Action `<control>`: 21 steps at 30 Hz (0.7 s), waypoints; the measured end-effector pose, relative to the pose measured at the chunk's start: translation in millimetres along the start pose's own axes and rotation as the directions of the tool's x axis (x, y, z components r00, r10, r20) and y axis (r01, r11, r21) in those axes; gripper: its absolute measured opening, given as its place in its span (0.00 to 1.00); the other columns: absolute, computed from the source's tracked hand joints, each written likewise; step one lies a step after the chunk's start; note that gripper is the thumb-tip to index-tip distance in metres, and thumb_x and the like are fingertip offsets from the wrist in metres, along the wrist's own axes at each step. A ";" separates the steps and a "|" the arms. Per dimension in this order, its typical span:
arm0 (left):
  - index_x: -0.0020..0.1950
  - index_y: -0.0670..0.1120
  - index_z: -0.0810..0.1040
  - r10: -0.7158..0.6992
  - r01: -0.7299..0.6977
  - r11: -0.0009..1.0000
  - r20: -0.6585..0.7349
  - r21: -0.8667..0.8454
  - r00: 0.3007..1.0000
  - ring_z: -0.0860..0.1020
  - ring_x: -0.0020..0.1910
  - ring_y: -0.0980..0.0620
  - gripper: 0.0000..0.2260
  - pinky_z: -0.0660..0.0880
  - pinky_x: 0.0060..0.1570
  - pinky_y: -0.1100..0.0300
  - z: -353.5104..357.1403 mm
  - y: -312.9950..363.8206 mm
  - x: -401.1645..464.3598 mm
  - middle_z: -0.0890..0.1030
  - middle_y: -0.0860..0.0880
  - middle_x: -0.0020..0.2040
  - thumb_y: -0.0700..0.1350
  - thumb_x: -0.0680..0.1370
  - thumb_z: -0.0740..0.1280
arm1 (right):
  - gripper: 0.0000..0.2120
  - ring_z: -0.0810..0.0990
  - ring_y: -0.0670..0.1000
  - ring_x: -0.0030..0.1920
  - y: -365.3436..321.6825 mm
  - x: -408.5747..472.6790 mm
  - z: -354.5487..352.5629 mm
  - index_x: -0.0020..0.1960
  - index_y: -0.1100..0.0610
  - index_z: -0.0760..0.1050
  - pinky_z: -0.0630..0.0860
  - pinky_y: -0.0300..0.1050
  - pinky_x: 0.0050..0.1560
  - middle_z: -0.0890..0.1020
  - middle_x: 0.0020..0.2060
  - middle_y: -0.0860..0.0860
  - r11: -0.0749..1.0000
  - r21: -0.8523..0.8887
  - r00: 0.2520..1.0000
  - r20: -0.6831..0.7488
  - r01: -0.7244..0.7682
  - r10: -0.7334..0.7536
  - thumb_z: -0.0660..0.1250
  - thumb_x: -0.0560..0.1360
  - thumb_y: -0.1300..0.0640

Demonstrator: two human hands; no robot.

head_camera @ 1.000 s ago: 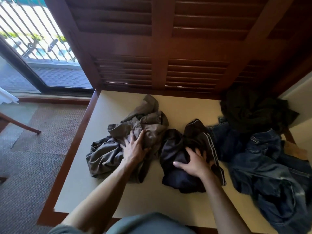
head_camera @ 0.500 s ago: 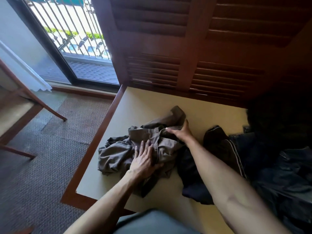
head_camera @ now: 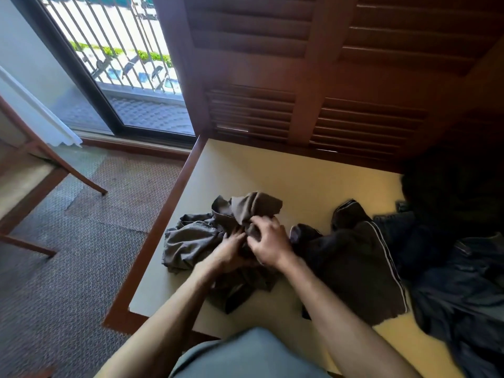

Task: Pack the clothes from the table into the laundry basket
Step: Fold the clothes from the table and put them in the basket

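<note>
Since half a second ago, the right hand [head_camera: 268, 241] has drawn back from the far fold of the grey garment [head_camera: 196, 241] and now meets the left hand [head_camera: 231, 251] over its middle; the left hand, then flat on the cloth, now digs its fingers into the folds. Both hands grasp bunched fabric of this garment, the right with curled fingers pinching a raised fold. The garment lies crumpled on the cream table [head_camera: 272, 170] near its left wooden edge, its long axis running roughly from the near-left toward the far-right, the raised end pointing at the louvred panel [head_camera: 300, 118]. A dark striped garment [head_camera: 360, 263] lies just right of it, touching, with jeans [head_camera: 463, 282] beyond.
</note>
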State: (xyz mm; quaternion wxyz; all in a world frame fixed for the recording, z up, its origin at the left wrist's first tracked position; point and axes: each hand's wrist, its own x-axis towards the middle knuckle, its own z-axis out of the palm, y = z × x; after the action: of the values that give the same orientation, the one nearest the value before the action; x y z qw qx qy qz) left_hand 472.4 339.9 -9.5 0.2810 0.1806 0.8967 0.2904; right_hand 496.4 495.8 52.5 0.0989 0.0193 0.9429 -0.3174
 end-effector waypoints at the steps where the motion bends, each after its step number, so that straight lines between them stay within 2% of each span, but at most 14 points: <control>1: 0.64 0.43 0.79 0.000 -0.002 0.987 -0.014 -0.164 1.000 0.78 0.60 0.55 0.29 0.74 0.60 0.47 -11.0 -5.5 -7.6 0.82 0.44 0.60 0.55 0.66 0.71 | 0.25 0.72 0.59 0.64 -1.1 -14.1 16.8 0.69 0.52 0.72 0.69 0.55 0.66 0.77 0.63 0.54 0.991 -0.110 0.997 0.020 0.074 -0.072 0.67 0.73 0.49; 2: 0.53 0.43 0.83 -0.044 0.026 0.948 -0.050 -0.318 0.998 0.80 0.48 0.57 0.17 0.76 0.50 0.47 -21.2 -15.1 -14.1 0.84 0.46 0.48 0.48 0.67 0.70 | 0.28 0.70 0.60 0.65 -3.7 -28.1 30.1 0.72 0.52 0.69 0.66 0.57 0.68 0.75 0.66 0.54 0.970 -0.209 0.992 0.045 0.127 -0.120 0.65 0.74 0.47; 4: 0.44 0.42 0.85 -0.214 0.117 0.846 -0.131 -0.521 0.968 0.80 0.42 0.51 0.08 0.78 0.45 0.46 -47.0 -28.0 -32.1 0.84 0.46 0.42 0.37 0.69 0.69 | 0.31 0.72 0.61 0.66 -4.1 -48.8 57.9 0.74 0.51 0.68 0.65 0.60 0.69 0.74 0.69 0.54 0.898 -0.380 0.975 0.088 0.222 -0.204 0.66 0.73 0.44; 6: 0.45 0.45 0.86 -0.359 0.160 0.860 -0.354 -0.484 0.864 0.83 0.45 0.50 0.10 0.80 0.50 0.53 -71.7 -27.5 -45.1 0.87 0.46 0.46 0.33 0.73 0.68 | 0.30 0.78 0.60 0.62 0.8 -60.0 82.7 0.67 0.50 0.77 0.69 0.58 0.67 0.80 0.63 0.54 0.793 -0.528 0.952 0.172 0.305 -0.252 0.74 0.66 0.42; 8: 0.52 0.48 0.83 -0.334 0.151 0.925 -0.557 -0.348 0.760 0.82 0.49 0.50 0.06 0.77 0.53 0.58 -85.5 -10.5 -54.3 0.85 0.46 0.51 0.40 0.78 0.69 | 0.26 0.78 0.59 0.61 6.1 -62.6 99.7 0.57 0.50 0.84 0.65 0.56 0.65 0.84 0.57 0.52 0.723 -0.591 0.933 0.258 0.358 -0.252 0.77 0.62 0.43; 9: 0.58 0.50 0.80 -0.269 0.116 0.949 -0.561 -0.293 0.783 0.80 0.54 0.49 0.08 0.75 0.56 0.57 -86.0 0.9 -53.5 0.82 0.46 0.56 0.47 0.79 0.70 | 0.24 0.77 0.59 0.61 6.6 -62.9 103.6 0.56 0.50 0.85 0.64 0.56 0.65 0.85 0.57 0.52 0.702 -0.607 0.927 0.284 0.373 -0.247 0.77 0.62 0.43; 11: 0.71 0.58 0.72 -0.211 0.171 0.975 -0.342 -0.144 0.916 0.72 0.68 0.43 0.23 0.69 0.68 0.49 -79.2 16.3 -44.7 0.72 0.43 0.69 0.62 0.77 0.68 | 0.26 0.78 0.59 0.62 5.7 -65.9 107.6 0.59 0.50 0.84 0.66 0.57 0.69 0.84 0.58 0.53 0.691 -0.633 0.933 0.301 0.350 -0.197 0.75 0.63 0.43; 12: 0.76 0.61 0.66 -0.247 0.251 0.968 -0.221 -0.009 0.944 0.63 0.76 0.37 0.31 0.60 0.73 0.42 -68.9 14.7 -37.4 0.64 0.42 0.77 0.67 0.75 0.67 | 0.28 0.79 0.59 0.62 3.6 -68.2 104.7 0.62 0.51 0.83 0.67 0.58 0.71 0.84 0.60 0.53 0.699 -0.632 0.937 0.302 0.333 -0.174 0.74 0.64 0.43; 14: 0.80 0.65 0.50 -0.367 0.378 0.913 -0.099 0.156 0.925 0.45 0.79 0.29 0.45 0.44 0.75 0.32 -47.3 -1.7 -27.8 0.47 0.40 0.83 0.76 0.68 0.65 | 0.27 0.75 0.61 0.68 3.9 -73.5 94.0 0.67 0.53 0.78 0.60 0.63 0.74 0.79 0.67 0.54 0.753 -0.547 0.925 0.307 0.364 -0.224 0.70 0.70 0.46; 15: 0.80 0.67 0.44 -0.409 0.419 0.894 -0.093 0.159 0.908 0.42 0.79 0.28 0.49 0.41 0.74 0.30 -37.3 -14.3 -26.4 0.42 0.39 0.82 0.78 0.66 0.64 | 0.23 0.70 0.62 0.72 6.1 -78.4 88.6 0.67 0.55 0.77 0.57 0.65 0.77 0.75 0.71 0.55 0.810 -0.428 0.910 0.285 0.401 -0.300 0.67 0.74 0.49; 16: 0.79 0.68 0.40 -0.424 0.437 0.886 -0.112 0.153 0.899 0.41 0.78 0.27 0.51 0.40 0.74 0.29 -29.3 -24.0 -28.1 0.40 0.39 0.82 0.80 0.64 0.63 | 0.18 0.68 0.60 0.74 6.2 -84.6 79.3 0.64 0.56 0.79 0.57 0.64 0.77 0.75 0.71 0.56 0.862 -0.298 0.906 0.236 0.411 -0.351 0.64 0.77 0.51; 18: 0.78 0.67 0.35 -0.417 0.441 0.884 -0.165 0.156 0.894 0.43 0.78 0.27 0.53 0.42 0.74 0.30 -19.7 -36.5 -31.8 0.36 0.39 0.81 0.81 0.64 0.62 | 0.11 0.75 0.55 0.67 10.5 -92.5 59.5 0.51 0.56 0.83 0.70 0.58 0.68 0.83 0.60 0.54 0.952 -0.049 0.947 -0.100 0.301 -0.305 0.64 0.78 0.52; 20: 0.79 0.66 0.34 -0.411 0.440 0.888 -0.197 0.136 0.890 0.50 0.78 0.27 0.55 0.51 0.74 0.31 -16.7 -36.6 -35.4 0.35 0.38 0.81 0.80 0.64 0.64 | 0.12 0.78 0.52 0.56 17.4 -89.6 44.6 0.49 0.56 0.81 0.75 0.52 0.59 0.82 0.50 0.51 0.982 0.158 0.885 -0.465 0.105 -0.019 0.68 0.76 0.47; 21: 0.79 0.64 0.35 -0.416 0.443 0.891 -0.209 0.103 0.885 0.54 0.78 0.28 0.56 0.55 0.73 0.33 -17.2 -34.5 -34.7 0.36 0.37 0.81 0.79 0.64 0.66 | 0.18 0.77 0.53 0.57 16.3 -85.0 37.1 0.54 0.56 0.80 0.75 0.51 0.60 0.81 0.53 0.52 0.959 0.282 0.855 -0.489 -0.034 0.174 0.69 0.75 0.42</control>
State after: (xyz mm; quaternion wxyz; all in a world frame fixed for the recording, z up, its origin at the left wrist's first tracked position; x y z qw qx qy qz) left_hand 483.4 289.4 -5.4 0.2414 -0.0295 0.9552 0.1687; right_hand 587.8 488.7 30.8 -0.1398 0.1669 0.8823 -0.4173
